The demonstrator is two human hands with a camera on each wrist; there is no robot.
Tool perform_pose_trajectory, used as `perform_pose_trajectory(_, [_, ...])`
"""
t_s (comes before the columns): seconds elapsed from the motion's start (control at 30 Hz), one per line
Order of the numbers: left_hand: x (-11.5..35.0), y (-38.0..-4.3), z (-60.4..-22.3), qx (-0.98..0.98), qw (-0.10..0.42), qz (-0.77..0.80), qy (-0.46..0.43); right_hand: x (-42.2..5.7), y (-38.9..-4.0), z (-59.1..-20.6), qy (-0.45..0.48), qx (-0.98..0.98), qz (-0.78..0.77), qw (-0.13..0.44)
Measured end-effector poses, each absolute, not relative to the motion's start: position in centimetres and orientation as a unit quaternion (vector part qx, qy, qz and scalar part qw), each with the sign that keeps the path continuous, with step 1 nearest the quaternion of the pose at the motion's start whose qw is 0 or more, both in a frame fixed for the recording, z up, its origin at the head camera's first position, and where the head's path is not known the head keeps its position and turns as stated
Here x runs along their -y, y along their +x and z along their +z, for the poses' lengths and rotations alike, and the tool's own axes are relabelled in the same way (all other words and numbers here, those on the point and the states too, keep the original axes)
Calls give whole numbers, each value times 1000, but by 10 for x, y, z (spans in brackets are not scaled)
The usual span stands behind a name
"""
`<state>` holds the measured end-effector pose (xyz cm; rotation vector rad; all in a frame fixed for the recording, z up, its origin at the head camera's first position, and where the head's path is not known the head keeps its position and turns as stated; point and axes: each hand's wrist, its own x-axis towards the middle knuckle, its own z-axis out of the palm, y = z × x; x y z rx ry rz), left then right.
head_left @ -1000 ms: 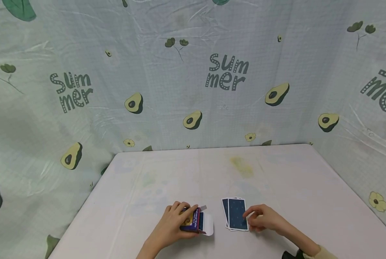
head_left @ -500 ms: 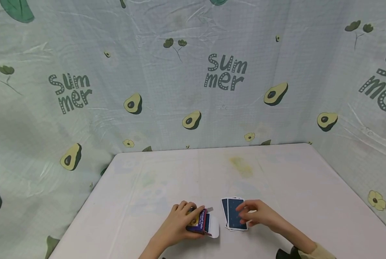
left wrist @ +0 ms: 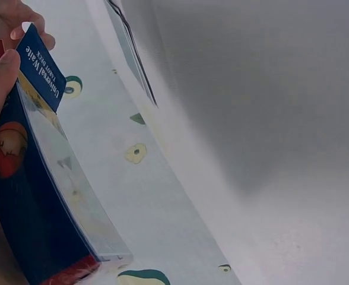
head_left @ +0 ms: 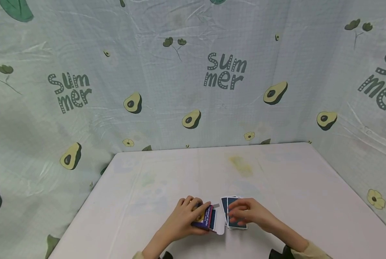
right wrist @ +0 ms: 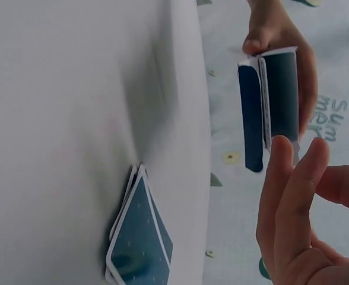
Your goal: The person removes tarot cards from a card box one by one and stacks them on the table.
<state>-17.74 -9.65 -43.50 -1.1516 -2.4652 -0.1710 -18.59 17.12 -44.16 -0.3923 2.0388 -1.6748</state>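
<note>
My left hand [head_left: 183, 221] grips a tarot card box [head_left: 201, 220] from the side, raised off the table. Its open end, with the flap folded out, points to the right. In the left wrist view, "Universal Waite Tarot Deck" is printed on the box flap [left wrist: 44, 70]. Blue card stock shows at the box's mouth in the right wrist view. Several dark blue cards [right wrist: 140, 246] lie in an uneven pile on the table, backs up. Over that pile hovers my right hand [head_left: 252, 216], fingers loosely bent and holding nothing, its fingertips near the box opening.
A white-covered table [head_left: 167, 172] stretches away from me, with a yellowish stain [head_left: 241, 165] toward the back. Pale curtain cloth [head_left: 160, 79] printed with avocados and "summer" hangs behind and at both sides.
My left hand has carried the box to the right, close to the card pile. My right hand has moved left from the pile's right edge to over the cards.
</note>
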Motion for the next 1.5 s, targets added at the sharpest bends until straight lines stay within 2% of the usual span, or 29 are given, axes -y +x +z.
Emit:
perform_pose_trajectory(0.27, [92, -181, -432, 867, 245, -58, -430, -158, -184, -440, -157, -719, -632, 243])
perform_pose_trajectory(0.53, [88, -180, -431, 868, 245, -54, -428, -149, -182, -442, -151, -710, -640, 254])
perform_pose_trajectory(0.97, [85, -181, -438, 855, 272, -71, -436, -137, -182, -444, -96, -724, -637, 245])
perform_pose_trajectory(1.27, [84, -179, -439, 855, 264, -76, -439, -131, -184, -447, -77, -726, -631, 260])
perform_pose_trajectory(1.5, [86, -180, -442, 854, 278, -66, -434, -133, -183, -445, -72, -734, -628, 249])
